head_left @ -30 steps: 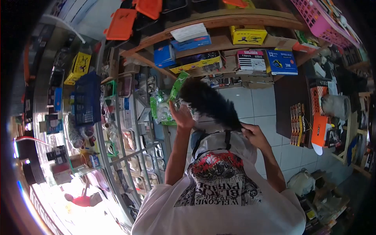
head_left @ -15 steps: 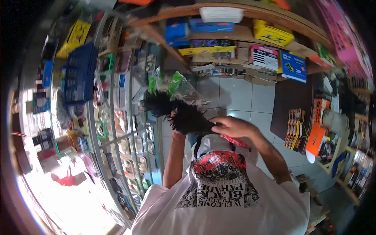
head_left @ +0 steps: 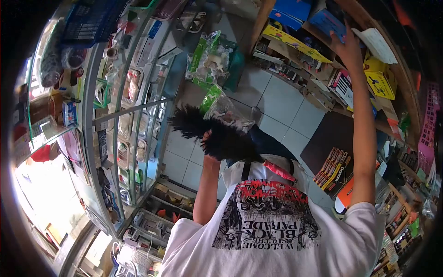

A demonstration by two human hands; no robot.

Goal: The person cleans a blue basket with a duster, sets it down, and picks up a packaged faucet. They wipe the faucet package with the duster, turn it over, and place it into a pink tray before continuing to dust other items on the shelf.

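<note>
My left hand (head_left: 207,137) is closed around a black fluffy duster (head_left: 228,141) in front of my chest. Its bristles hide most of those fingers. At the duster's lower right end shows a pinkish-red piece (head_left: 279,171), perhaps its handle. My right arm stretches up to the shelf at the upper right. There my right hand (head_left: 350,50) is open, fingers apart, at the front of a blue box (head_left: 328,22); whether it presses on the box is hard to tell. Beside that hand hangs a white paper flap (head_left: 376,45).
Yellow boxes (head_left: 381,78) and another blue box (head_left: 290,13) fill the wooden shelf. A glass display rack (head_left: 134,111) stands on my left. Clear plastic bags with green labels (head_left: 210,57) lie ahead. Low on the right are several small packs (head_left: 333,168).
My right hand has let go of the duster's end and moved up and right to the shelf. My left hand still holds the duster. The view has turned.
</note>
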